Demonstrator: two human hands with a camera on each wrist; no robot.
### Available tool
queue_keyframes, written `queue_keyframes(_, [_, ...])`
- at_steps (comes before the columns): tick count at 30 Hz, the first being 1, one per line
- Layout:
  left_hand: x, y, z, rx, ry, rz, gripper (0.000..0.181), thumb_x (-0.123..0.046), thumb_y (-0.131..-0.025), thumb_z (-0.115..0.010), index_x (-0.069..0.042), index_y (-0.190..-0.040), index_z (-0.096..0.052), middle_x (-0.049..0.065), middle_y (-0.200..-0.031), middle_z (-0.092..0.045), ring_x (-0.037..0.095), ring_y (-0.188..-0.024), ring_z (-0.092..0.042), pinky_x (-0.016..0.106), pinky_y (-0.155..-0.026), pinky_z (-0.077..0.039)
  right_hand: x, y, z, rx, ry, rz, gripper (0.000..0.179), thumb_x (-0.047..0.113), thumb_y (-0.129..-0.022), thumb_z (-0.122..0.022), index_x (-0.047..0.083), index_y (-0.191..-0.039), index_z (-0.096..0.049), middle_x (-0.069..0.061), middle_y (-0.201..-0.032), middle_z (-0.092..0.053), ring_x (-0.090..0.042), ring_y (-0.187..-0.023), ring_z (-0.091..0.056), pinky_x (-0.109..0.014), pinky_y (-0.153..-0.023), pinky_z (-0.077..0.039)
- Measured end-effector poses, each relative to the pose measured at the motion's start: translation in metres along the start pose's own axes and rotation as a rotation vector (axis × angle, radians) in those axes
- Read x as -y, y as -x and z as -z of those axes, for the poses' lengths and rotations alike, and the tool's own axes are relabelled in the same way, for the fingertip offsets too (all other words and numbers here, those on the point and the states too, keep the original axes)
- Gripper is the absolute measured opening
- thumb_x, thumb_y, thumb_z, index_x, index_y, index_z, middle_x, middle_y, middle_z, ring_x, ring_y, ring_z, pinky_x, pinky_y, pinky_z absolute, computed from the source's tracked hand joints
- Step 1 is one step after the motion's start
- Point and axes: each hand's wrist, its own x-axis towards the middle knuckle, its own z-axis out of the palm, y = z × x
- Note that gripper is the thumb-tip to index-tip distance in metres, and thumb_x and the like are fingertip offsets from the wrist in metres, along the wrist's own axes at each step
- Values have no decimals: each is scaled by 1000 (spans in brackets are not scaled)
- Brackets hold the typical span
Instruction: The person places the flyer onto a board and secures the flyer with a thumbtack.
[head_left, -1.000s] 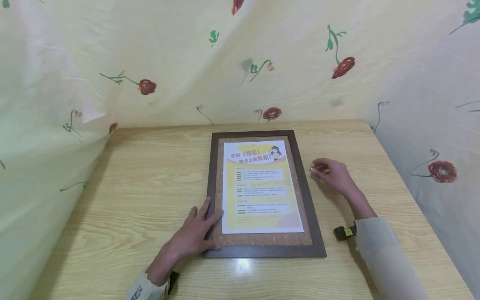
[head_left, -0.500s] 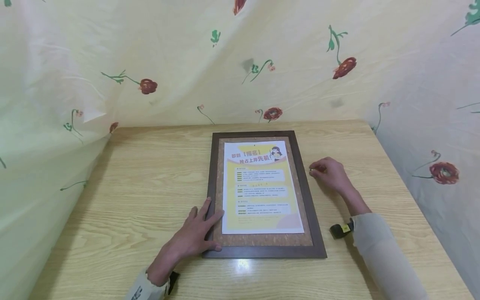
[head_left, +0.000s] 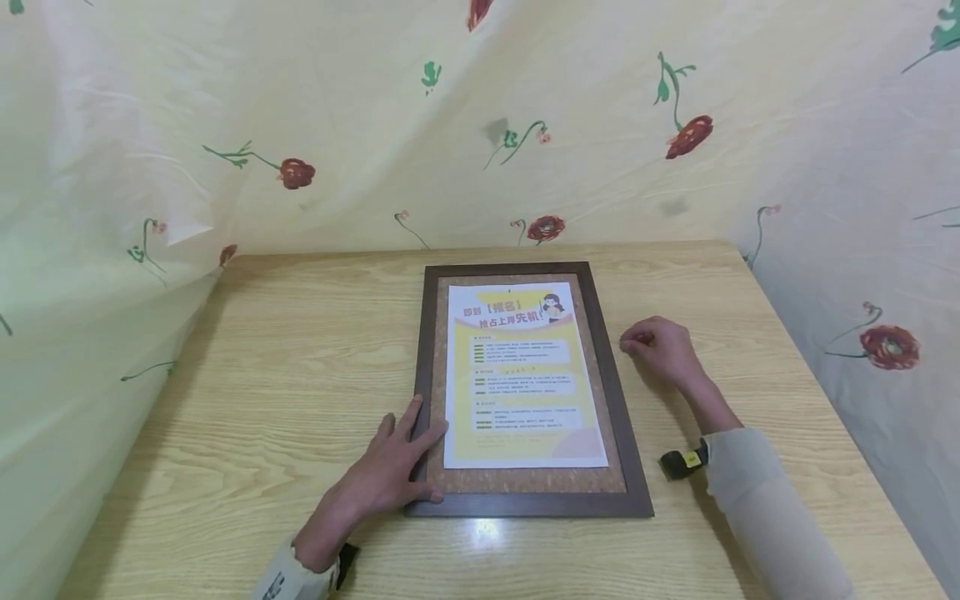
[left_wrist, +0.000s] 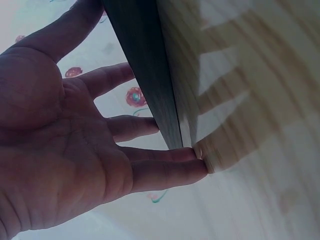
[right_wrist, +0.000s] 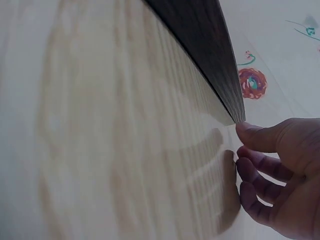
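A dark-framed cork board point(head_left: 525, 478) lies on the table, bearing a yellow and white printed sheet point(head_left: 525, 392). At the sheet's top edge is a tiny dark spot like a pin. My left hand point(head_left: 386, 467) rests with fingers spread over the board's lower left edge; in the left wrist view its fingers reach across the dark frame point(left_wrist: 145, 65), and two fingertips touch the table. Just right of the board, my right hand point(head_left: 660, 350) is curled, thumb and index tips together low over the table. The small shiny thing seen earlier at these tips is hidden now.
Around the board spreads a light wood-grain table point(head_left: 300, 358). A cream cloth point(head_left: 360, 108) with red flowers hangs behind it and along both sides. A black strap with a yellow label point(head_left: 693, 458) sits at the right cuff.
My right hand has drawn slightly left, and its thumb and index have come together over the small shiny thing. My left hand and the board stay in place.
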Motion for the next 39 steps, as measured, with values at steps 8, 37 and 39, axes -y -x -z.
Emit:
queue_keyframes(8, [0, 1, 1, 3, 5, 12, 90, -40, -70, -87, -16, -147, -49, 25, -161, -13, 64, -133, -22, 69, -94, -39, 8, 1, 8, -24, -13, -25, 11, 4, -92, -69, -4, -98, -74, -20, -94, -72, -36, -85, -68, -43, -71, -51])
queue_keyframes(37, [0, 1, 1, 2, 1, 3, 90, -40, -70, -87, -16, -148, -48, 25, -161, -13, 65, -132, -22, 69, -94, -39, 46, -17, 16, -101, -130, 36, 16, 13, -92, -72, -3, -95, -75, -15, -82, -74, -31, -73, -71, -16, -58, -47])
queue_keyframes(39, [0, 1, 1, 5, 4, 2, 89, -39, -70, -87, -16, -148, -48, 25, -161, -13, 65, -133, -22, 69, -94, -39, 51, -22, 13, -91, -137, 46, 16, 13, -92, -71, -3, -95, -75, -14, -80, -73, -30, -72, -70, -17, -57, -47])
